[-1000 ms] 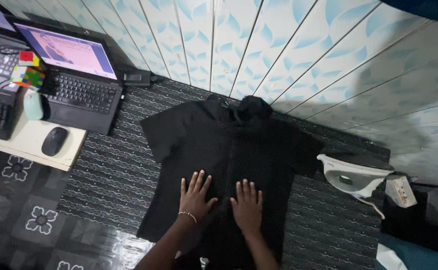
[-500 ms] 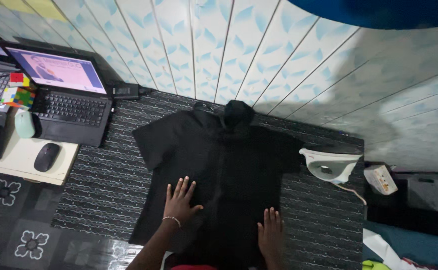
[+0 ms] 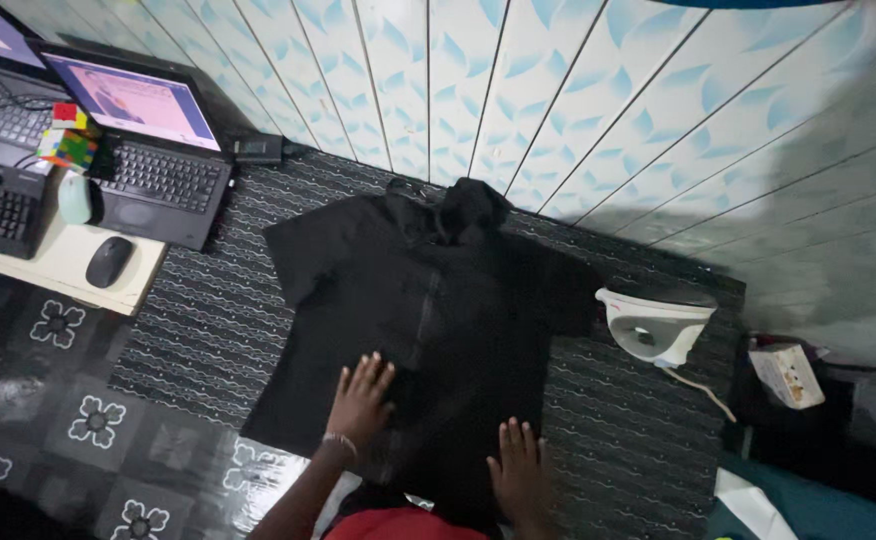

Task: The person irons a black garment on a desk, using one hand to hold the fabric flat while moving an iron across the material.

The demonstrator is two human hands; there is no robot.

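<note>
A black short-sleeved shirt [image 3: 428, 310] lies spread flat on a dark striped mat [image 3: 198, 320] on the floor, collar toward the wall. My left hand [image 3: 361, 398], with a thin bracelet at the wrist, rests palm down on the shirt's lower left part, fingers apart. My right hand [image 3: 520, 472] presses flat on the shirt's lower right hem, fingers spread. Neither hand holds anything.
A white clothes iron [image 3: 655, 323] stands on the mat right of the shirt, cord trailing toward a small box [image 3: 787, 373]. At the left, a low table [image 3: 58, 265] carries a laptop [image 3: 153, 140], keyboards, two mice [image 3: 109, 261] and a colour cube [image 3: 68, 148]. A patterned wall runs behind.
My right hand has slid from the shirt's middle down toward the lower right hem. My left hand has stayed on the lower left part. The view shifted a little.
</note>
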